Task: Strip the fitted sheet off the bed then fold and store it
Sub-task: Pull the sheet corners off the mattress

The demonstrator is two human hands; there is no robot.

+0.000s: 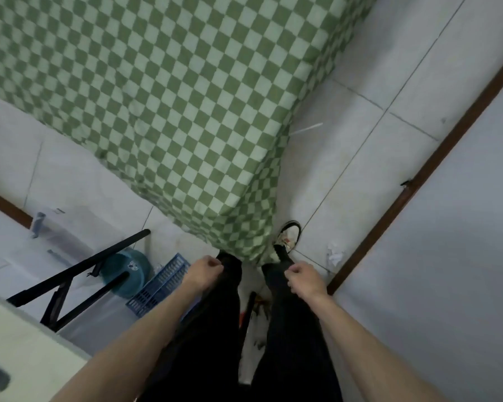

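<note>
The fitted sheet, green-and-pale checked, covers the bed and hangs down over the near corner right in front of my legs. My left hand is curled against my left black trouser leg, just below and left of that corner. My right hand is curled the same way over my right trouser leg, just right of the corner. Neither hand touches the sheet. Whether the fingers pinch the trouser cloth is unclear.
On the left floor stand a blue slotted basket, a teal basin, a black folding frame and a clear storage box. A wall with brown skirting runs along the right; crumpled paper lies beside it.
</note>
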